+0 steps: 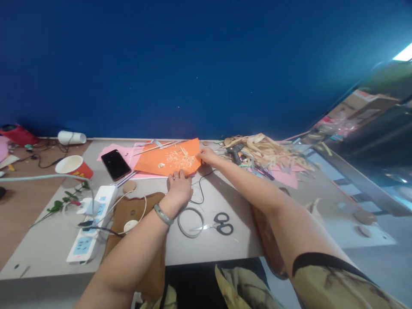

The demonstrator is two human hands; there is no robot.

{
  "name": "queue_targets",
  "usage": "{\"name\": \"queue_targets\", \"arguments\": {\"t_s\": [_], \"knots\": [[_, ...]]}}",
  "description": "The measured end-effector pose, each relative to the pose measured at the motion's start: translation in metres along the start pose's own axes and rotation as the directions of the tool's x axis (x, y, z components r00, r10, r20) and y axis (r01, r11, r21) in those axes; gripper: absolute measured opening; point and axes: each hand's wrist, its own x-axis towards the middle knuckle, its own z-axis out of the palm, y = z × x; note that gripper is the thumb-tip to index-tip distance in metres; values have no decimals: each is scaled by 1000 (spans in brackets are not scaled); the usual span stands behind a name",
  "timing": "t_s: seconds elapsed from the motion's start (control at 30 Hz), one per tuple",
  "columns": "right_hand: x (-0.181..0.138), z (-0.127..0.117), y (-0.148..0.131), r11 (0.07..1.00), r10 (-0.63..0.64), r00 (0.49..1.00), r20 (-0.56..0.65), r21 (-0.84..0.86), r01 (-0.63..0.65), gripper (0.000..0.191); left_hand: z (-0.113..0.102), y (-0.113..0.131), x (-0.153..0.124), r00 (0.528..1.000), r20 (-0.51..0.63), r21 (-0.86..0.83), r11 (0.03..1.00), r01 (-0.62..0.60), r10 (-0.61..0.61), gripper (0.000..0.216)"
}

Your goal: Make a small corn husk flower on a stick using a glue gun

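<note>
A sheet of orange paper [149, 161] lies toward the back of the table, its right end raised a little, with pale shavings [182, 159] scattered over it. My right hand [208, 157] pinches the sheet's right edge. At the near edge, the fingers of my left hand [180, 186] are bent over the same sheet; its thumb is hidden. Pink paper [131, 159] shows under and beside the orange sheet. Nearer to me lie black-handled scissors [222, 224] and a coiled ring of cord [190, 235].
Left of the sheet are a phone [115, 165], a white power strip [84, 242] with plugged-in cables, a paper cup [74, 167] and a leafy sprig [61, 203]. To the right, a glue gun [236, 151] lies by a heap of pale strips [267, 148]. A blue wall [193, 64] stands behind.
</note>
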Motion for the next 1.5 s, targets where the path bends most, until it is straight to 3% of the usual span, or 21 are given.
{"name": "queue_targets", "arguments": {"t_s": [0.27,0.67,0.93,1.17,1.27,1.33,1.4,1.43,1.5], "knots": [[-6,-18,20,997,36,999,18,62,-37,3,-6,3,0,992,82,-41,994,99,-96,40],[-19,-50,40,996,72,988,135,50,-79,15,-3,3,1,995,-24,-45,995,93,-94,40],[-39,-69,50,995,81,983,164,46,-90,4,2,1,6,992,-53,-99,989,106,-111,46],[-54,-76,56,995,86,992,95,-52,-82,12,0,-1,6,997,-44,-72,996,56,-60,55],[-56,-79,57,983,103,995,-7,-150,-103,24,2,0,6,995,-55,-78,994,73,-77,55],[-54,-78,51,956,12,988,-155,-287,-57,39,4,2,7,994,-51,-87,991,97,-102,55],[-49,-71,40,861,-213,955,-205,-502,83,42,6,3,8,991,-45,-87,989,119,-124,56],[-45,-64,33,779,-327,935,-137,-599,185,38,6,3,8,991,-39,-84,988,128,-131,55],[-35,-47,17,592,-467,873,142,-683,428,34,5,4,8,991,-15,-80,988,134,-136,55]]}}
